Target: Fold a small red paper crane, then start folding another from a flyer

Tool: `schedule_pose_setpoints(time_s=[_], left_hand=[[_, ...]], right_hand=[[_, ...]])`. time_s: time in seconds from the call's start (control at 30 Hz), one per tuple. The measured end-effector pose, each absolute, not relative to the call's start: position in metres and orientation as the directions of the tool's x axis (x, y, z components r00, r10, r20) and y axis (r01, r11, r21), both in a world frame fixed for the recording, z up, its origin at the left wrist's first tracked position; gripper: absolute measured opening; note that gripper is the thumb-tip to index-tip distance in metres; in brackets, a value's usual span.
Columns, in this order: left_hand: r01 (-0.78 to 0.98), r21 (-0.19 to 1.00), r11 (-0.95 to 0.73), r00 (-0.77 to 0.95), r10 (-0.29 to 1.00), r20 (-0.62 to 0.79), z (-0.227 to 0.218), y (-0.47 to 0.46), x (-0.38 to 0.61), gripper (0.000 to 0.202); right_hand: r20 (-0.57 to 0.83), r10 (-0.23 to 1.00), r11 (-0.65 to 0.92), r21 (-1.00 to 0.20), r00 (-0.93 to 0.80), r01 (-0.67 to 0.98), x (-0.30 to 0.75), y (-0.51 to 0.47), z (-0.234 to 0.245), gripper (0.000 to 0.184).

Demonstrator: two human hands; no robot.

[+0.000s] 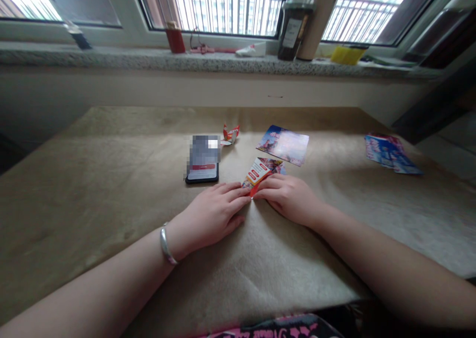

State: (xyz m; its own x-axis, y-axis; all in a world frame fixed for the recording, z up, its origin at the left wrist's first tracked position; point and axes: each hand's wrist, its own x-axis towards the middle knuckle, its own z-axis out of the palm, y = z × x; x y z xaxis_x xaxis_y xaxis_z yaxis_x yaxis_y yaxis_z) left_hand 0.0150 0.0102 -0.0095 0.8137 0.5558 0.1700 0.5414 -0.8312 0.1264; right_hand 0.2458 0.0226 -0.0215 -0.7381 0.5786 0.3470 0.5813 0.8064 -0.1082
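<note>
A small folded sheet of printed paper (257,172) lies on the table, with yellow, white and red print and a pointed near end. My left hand (211,211), a silver bangle on its wrist, presses its fingertips on the left edge of the paper. From the other side, my right hand (288,196) has bent fingers pinched down on the paper's right part and near tip. Both hands cover some of the sheet, so its full shape is hidden. Just beyond is a flat blue-and-pink printed sheet (284,143).
A phone (203,162) with a partly blurred screen lies left of the paper. Behind it stands a small red folded paper piece (231,134). Several blue printed sheets (390,153) overlap at the right. A lidded dark cup (293,30) and other items line the windowsill (130,59).
</note>
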Motion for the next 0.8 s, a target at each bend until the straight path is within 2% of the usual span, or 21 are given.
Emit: schedule_pose_setpoints(time_s=[0.27,0.53,0.8], left_hand=[[0.553,0.118,-0.824,0.802,0.566,0.192,-0.0122,0.0080,0.0187,0.037],[0.549,0.100,-0.830,0.813,0.558,0.165,-0.0105,0.0093,0.0172,0.038],[0.556,0.105,-0.825,0.801,0.565,0.197,-0.0111,0.0079,0.0186,0.036]], right_hand=[[0.366,0.527,0.842,-0.104,-0.767,0.529,0.2416,0.0255,-0.0238,0.024],[0.357,0.514,0.850,-0.090,-0.780,0.519,0.2444,0.0265,-0.0242,0.024],[0.326,0.530,0.840,-0.081,-0.783,0.536,0.2424,0.0271,-0.0206,0.023]])
